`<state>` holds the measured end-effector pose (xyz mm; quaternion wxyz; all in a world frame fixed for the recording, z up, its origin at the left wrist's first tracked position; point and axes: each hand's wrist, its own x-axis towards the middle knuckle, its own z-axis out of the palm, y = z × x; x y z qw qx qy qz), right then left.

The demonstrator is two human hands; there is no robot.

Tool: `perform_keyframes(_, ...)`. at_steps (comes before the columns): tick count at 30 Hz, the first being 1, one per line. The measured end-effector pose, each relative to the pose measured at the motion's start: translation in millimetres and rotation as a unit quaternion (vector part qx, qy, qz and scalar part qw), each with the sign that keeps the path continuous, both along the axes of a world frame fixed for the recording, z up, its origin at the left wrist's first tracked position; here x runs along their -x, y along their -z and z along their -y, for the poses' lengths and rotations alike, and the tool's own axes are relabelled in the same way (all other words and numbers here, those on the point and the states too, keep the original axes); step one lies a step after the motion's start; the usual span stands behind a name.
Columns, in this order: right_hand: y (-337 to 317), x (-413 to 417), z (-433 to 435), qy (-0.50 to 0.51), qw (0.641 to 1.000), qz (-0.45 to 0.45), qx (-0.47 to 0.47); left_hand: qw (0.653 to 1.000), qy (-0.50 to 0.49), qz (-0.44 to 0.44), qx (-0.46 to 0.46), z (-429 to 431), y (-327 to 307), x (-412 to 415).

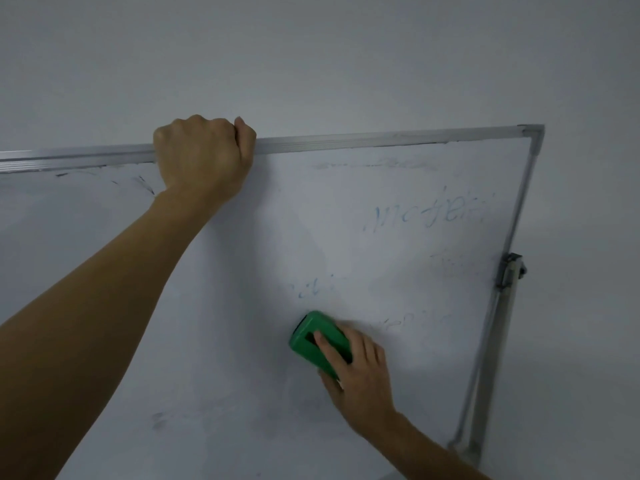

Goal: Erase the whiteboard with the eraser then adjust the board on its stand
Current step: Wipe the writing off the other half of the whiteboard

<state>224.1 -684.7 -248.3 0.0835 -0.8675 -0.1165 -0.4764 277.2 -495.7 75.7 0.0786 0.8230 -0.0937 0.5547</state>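
The whiteboard (346,237) fills most of the view, framed in aluminium, with faint blue writing at its upper right and smudges elsewhere. My left hand (204,157) grips the board's top edge, fingers curled over the frame. My right hand (356,372) holds a green eraser (308,337) flat against the lower middle of the board, fingers across its back and thumb under it. Pale half-wiped marks lie just above and to the right of the eraser.
A grey metal stand leg (491,362) runs down behind the board's right edge, with a clamp bracket (510,270) about halfway up. A plain pale wall (311,57) rises behind the board.
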Motion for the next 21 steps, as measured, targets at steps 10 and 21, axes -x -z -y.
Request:
perform_keyframes(10,-63,-21,35,0.086,0.957,0.046,-0.272,1.0,-0.003,-0.003,0.004,0,-1,2)
perform_keyframes(21,-73,-20,43,0.076,0.975,0.051,-0.201,1.0,0.003,0.001,0.003,-2,-1,0)
